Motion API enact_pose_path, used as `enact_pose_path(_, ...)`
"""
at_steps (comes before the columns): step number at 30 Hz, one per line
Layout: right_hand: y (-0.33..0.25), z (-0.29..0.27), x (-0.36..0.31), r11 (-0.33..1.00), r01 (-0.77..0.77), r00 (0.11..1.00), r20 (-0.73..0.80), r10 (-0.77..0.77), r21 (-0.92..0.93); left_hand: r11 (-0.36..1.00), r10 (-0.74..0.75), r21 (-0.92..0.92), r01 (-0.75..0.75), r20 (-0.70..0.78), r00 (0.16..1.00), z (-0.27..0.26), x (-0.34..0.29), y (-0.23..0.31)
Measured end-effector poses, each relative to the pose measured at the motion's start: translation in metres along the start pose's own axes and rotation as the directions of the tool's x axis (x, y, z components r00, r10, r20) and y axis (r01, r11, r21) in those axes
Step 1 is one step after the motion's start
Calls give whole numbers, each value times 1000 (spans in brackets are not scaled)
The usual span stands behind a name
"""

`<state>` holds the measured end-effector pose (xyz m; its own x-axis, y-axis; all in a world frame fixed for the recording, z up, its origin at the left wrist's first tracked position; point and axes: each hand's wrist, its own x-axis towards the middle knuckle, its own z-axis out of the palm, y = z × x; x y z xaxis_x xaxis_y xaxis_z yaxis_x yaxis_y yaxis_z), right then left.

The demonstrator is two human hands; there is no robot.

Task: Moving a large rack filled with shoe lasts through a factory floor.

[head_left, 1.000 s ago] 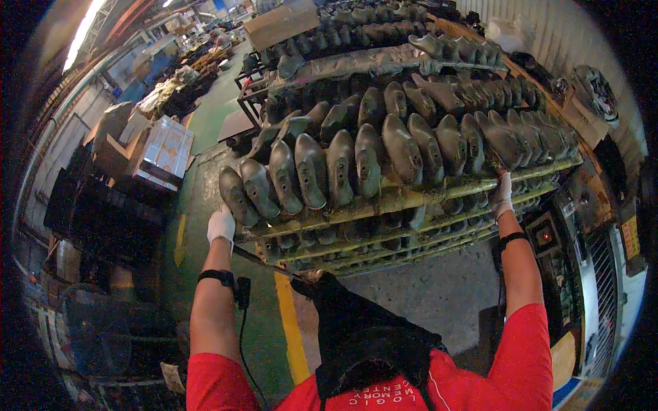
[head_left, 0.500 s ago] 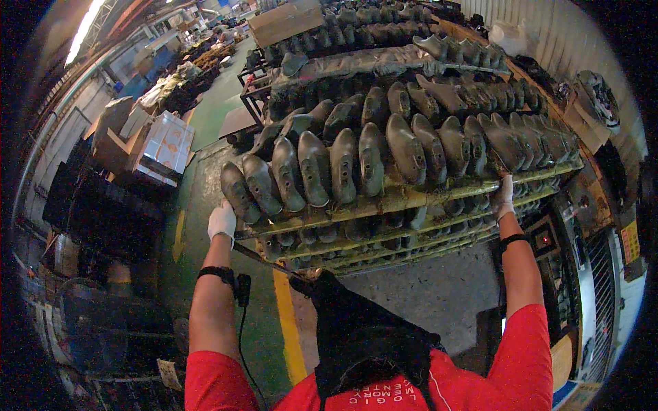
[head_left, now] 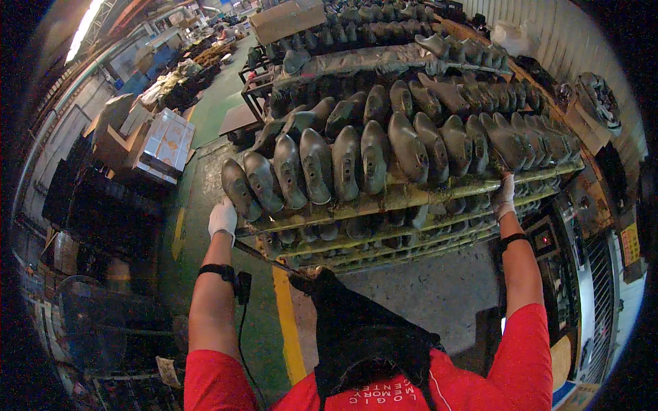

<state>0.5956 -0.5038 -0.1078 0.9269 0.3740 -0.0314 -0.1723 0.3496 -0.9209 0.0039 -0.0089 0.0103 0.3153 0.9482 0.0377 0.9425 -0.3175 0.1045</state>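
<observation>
A tiered rack with yellowish shelf edges (head_left: 384, 203) stands before me, bearing rows of dark, shiny shoe lasts (head_left: 314, 166). The lasts lean upright side by side, many with holes in their faces. My left hand (head_left: 223, 218), in a white glove, is closed on the rack's left front corner, beside the endmost last. At the right part of the same front edge, my right hand (head_left: 504, 195), also white-gloved, grips the rack. Both arms reach forward, spread wide. The fingers are partly hidden by the rack. More lasts show on the lower shelves.
More racks of lasts (head_left: 384, 32) stand beyond this one. Cardboard boxes (head_left: 163, 147) are stacked at the left, next to a green walkway (head_left: 218, 168). A yellow floor line (head_left: 290, 329) runs near my left side. Machinery with a red light (head_left: 545, 240) stands close on the right.
The view has shifted very slightly. Both hands keep their places on the rack, and the lasts stay in their rows.
</observation>
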Motion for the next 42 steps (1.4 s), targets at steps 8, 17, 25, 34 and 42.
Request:
enact_pose_path(8, 0, -2, -2, 991, -92, 995, -22, 94, 96, 1000, -1, 8, 1, -2, 1000, -2, 0, 2)
enact_pose_path(17, -5, 6, -13, 990, -52, 998, 28, 49, 129, 960, -177, -218, 173, 2, 984, 11, 10, -7)
enact_pose_path(25, -12, 18, -21, 992, -129, 988, -92, 128, -7, 964, -173, -209, 163, -30, 984, 8, 6, -3)
enact_pose_path(34, -13, 19, -20, 986, -142, 985, -89, 149, 81, 966, -178, -191, 172, -12, 984, 2, 0, 1)
enact_pose_path(42, -18, 27, -26, 992, -86, 993, -70, 92, 94, 961, -179, -215, 172, -15, 984, 5, 4, -1)
